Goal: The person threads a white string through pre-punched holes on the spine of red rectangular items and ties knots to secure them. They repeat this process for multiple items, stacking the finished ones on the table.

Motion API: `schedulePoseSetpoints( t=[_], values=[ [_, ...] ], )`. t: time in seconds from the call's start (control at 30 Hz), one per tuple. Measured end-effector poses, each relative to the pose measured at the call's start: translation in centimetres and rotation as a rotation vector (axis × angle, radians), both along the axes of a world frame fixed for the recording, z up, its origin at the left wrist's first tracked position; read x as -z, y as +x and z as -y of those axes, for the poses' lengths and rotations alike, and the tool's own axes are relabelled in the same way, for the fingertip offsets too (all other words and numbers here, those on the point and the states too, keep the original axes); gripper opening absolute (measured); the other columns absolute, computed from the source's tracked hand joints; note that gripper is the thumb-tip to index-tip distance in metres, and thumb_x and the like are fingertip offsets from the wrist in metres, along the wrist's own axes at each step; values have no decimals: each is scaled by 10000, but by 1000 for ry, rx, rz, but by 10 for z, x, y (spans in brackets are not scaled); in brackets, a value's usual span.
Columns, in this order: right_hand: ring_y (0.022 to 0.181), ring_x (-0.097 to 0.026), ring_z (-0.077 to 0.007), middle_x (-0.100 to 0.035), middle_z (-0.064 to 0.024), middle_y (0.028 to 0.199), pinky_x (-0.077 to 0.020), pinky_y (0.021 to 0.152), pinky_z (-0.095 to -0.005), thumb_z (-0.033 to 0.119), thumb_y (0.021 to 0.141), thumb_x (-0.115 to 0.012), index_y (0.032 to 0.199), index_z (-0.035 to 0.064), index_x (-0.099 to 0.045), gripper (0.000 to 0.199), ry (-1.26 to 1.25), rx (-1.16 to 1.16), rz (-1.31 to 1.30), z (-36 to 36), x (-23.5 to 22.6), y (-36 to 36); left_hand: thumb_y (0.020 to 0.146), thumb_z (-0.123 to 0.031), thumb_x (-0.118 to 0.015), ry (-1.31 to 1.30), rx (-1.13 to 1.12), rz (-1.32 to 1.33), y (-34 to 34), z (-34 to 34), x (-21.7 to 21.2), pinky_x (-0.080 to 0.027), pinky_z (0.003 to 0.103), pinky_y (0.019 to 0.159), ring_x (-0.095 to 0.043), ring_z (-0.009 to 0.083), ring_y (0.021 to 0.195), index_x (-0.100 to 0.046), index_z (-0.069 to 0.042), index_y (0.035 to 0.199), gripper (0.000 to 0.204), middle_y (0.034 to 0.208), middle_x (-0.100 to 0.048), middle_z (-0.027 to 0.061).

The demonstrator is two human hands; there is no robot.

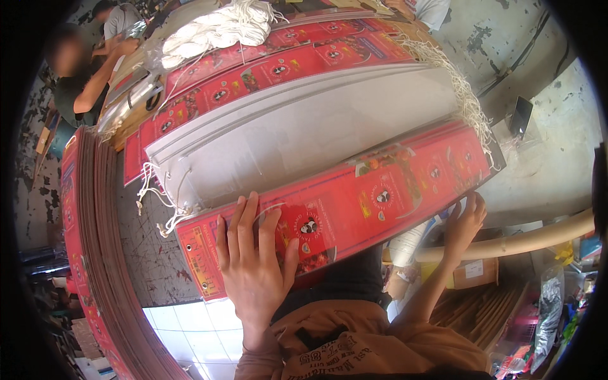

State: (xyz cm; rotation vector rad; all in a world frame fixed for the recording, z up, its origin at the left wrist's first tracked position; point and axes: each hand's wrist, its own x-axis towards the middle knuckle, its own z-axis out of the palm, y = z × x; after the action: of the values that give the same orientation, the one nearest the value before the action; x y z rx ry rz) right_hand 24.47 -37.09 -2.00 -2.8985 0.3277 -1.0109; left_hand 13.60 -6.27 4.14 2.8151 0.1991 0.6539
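L hand (254, 269) spread on red panel (348, 215), R hand (464, 225) @ near edge

Pale walls (468, 57), flaking in dark patches, stand at left and right. The floor (199, 326) is laid in square white tiles with thin joints, brightly lit; the table (152, 253) is dark and scratched on top

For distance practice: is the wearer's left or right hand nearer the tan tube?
Right. The right hand appears just above the tube; the left hand is farther left, on a red panel.
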Motion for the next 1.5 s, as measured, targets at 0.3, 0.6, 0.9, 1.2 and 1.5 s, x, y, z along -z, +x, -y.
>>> schedulePoseSetpoints(
  t=[0.3,0.6,0.9,1.2,1.5],
  values=[
    [983,-517,-286,-541,-103,1030,-412,811,-387,3,746,-581,823,27,-540,91,215,-264,-32,13,-18,-18,781,-200,-584,22,10,18,-1,0,0,-305,494,981,-445,320,1162,-531,-69,1080,331,1244,-468,147],
    [955,-551,-281,-579,-119,935,-416,810,-374,-33,683,-611,732,24,-564,88,683,-736,48,-62,-67,-47,755,-183,-612,16,8,29,-2,0,0,-314,495,976,-452,315,1154,-531,-72,1080,353,1243,-469,147],
    [990,-533,-246,-562,-76,1009,-416,837,-389,91,713,-590,902,68,-591,190,694,-1954,-459,-169,-68,-102,749,-150,-617,-25,60,252,-40,-7,4,-264,489,1004,-533,202,1034,-592,-119,948,203,1064,-552,54],
    [690,-605,-208,-635,-53,809,-487,601,-278,-31,690,-648,875,59,-627,207,944,-1632,-765,-182,-52,-106,774,-219,-603,-354,-527,444,-94,-28,35,-398,366,709,-489,238,850,-555,-20,933,260,946,-489,122],
    [626,-582,-157,-628,-64,756,-459,543,-245,-42,695,-661,879,49,-653,205,813,-1549,-638,-188,-62,-100,709,-122,-700,-805,-458,378,-101,-41,34,-399,271,613,-474,134,648,-530,7,942,316,734,-509,60]
  ],
)
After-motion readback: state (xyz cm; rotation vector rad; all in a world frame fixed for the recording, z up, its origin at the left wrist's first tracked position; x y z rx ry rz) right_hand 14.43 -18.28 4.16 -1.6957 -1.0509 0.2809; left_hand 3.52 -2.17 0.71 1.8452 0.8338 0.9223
